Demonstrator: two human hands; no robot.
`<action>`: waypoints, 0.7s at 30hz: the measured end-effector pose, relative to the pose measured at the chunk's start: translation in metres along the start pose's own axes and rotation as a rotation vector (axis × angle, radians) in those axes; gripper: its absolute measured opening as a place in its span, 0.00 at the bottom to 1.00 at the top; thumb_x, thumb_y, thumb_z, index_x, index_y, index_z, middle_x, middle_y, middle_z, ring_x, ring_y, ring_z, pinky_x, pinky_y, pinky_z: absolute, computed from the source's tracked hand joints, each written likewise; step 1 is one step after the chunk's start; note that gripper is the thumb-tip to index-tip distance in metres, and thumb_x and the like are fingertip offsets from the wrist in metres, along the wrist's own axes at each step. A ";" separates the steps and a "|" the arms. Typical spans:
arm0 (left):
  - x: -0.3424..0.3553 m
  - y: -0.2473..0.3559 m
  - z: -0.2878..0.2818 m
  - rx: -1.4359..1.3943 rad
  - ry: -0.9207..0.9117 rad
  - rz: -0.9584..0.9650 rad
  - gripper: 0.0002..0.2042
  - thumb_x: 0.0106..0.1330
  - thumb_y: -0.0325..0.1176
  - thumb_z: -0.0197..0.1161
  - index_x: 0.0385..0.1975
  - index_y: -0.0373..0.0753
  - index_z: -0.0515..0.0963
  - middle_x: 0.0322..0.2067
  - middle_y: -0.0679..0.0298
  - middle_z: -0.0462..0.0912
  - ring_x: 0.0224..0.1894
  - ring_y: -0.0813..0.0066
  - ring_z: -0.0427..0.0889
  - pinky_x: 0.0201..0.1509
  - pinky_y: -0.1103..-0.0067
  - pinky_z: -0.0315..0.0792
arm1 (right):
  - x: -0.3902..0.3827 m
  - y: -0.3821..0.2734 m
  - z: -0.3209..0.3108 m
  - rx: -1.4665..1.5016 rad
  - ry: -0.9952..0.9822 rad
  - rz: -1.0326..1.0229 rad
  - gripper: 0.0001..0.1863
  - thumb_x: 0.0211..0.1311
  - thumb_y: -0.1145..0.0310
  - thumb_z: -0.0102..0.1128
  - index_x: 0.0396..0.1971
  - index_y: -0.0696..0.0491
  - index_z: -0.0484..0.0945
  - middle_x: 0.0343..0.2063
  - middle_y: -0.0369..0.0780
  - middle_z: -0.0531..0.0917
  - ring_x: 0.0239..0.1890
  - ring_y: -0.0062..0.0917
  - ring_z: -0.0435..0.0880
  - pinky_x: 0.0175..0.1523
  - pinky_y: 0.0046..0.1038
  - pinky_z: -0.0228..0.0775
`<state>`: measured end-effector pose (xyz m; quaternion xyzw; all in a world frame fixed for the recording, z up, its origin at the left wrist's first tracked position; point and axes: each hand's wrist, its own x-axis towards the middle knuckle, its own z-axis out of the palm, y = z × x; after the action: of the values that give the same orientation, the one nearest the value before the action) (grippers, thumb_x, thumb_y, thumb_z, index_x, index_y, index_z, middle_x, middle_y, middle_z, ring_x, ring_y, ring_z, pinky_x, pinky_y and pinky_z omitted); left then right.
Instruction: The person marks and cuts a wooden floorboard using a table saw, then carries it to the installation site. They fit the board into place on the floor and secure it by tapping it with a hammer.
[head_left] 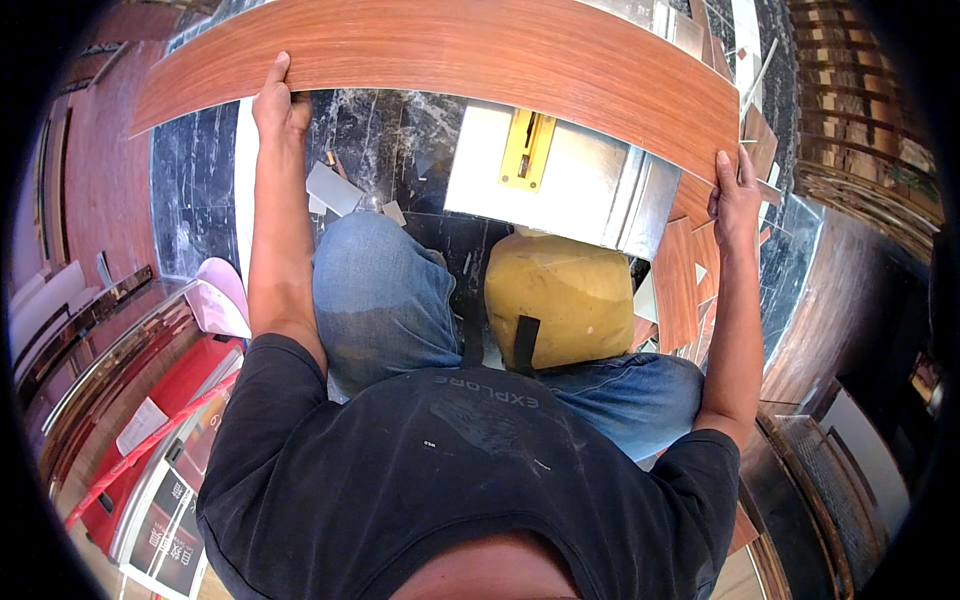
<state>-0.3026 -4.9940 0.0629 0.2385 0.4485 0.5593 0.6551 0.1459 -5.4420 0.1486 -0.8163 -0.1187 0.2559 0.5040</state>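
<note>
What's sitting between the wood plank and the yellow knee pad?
In the head view, a small metal table saw with a yellow insert lies between the reddish-brown plank and the yellow knee pad, on the dark marble floor.

Dark marbled floor, metal saw table, reddish plank offcuts, pale scraps

The person wears a dark charcoal short-sleeved T-shirt, its cloth flecked with small pale specks and marked with a faint line of grey lettering across the chest. Both forearms are bare below the short sleeves. Blue denim jeans cover the legs, faded and slightly darker in patches at the thigh. A mustard-yellow padded knee guard sits over one knee, fastened by two black straps.
</note>
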 end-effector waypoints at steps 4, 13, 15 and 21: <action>-0.001 -0.002 0.002 -0.006 0.003 -0.001 0.18 0.70 0.21 0.66 0.58 0.29 0.73 0.53 0.52 0.83 0.51 0.59 0.87 0.53 0.66 0.87 | -0.001 0.000 0.000 0.001 0.009 0.005 0.38 0.72 0.57 0.69 0.74 0.57 0.65 0.18 0.28 0.72 0.14 0.11 0.65 0.17 0.19 0.53; -0.004 0.001 0.003 -0.015 0.000 0.003 0.17 0.70 0.21 0.66 0.57 0.29 0.74 0.53 0.52 0.83 0.51 0.58 0.87 0.52 0.66 0.88 | -0.003 -0.001 0.001 -0.009 0.019 0.021 0.37 0.72 0.58 0.69 0.75 0.56 0.66 0.18 0.28 0.71 0.14 0.11 0.64 0.18 0.19 0.52; -0.005 0.000 0.004 -0.013 0.005 0.008 0.17 0.70 0.21 0.66 0.57 0.29 0.74 0.52 0.52 0.84 0.50 0.59 0.88 0.51 0.67 0.88 | -0.003 -0.001 0.002 -0.019 0.022 0.016 0.37 0.72 0.57 0.69 0.75 0.56 0.66 0.18 0.28 0.71 0.14 0.11 0.64 0.18 0.19 0.53; -0.001 0.001 0.002 -0.001 0.043 -0.020 0.18 0.70 0.21 0.67 0.59 0.33 0.75 0.54 0.55 0.84 0.54 0.59 0.86 0.58 0.65 0.85 | -0.001 0.004 0.002 -0.004 0.021 0.009 0.38 0.72 0.57 0.69 0.75 0.56 0.65 0.18 0.27 0.71 0.14 0.11 0.64 0.18 0.19 0.53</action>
<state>-0.3012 -4.9945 0.0647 0.2214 0.4645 0.5578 0.6512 0.1433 -5.4424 0.1449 -0.8206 -0.1102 0.2495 0.5023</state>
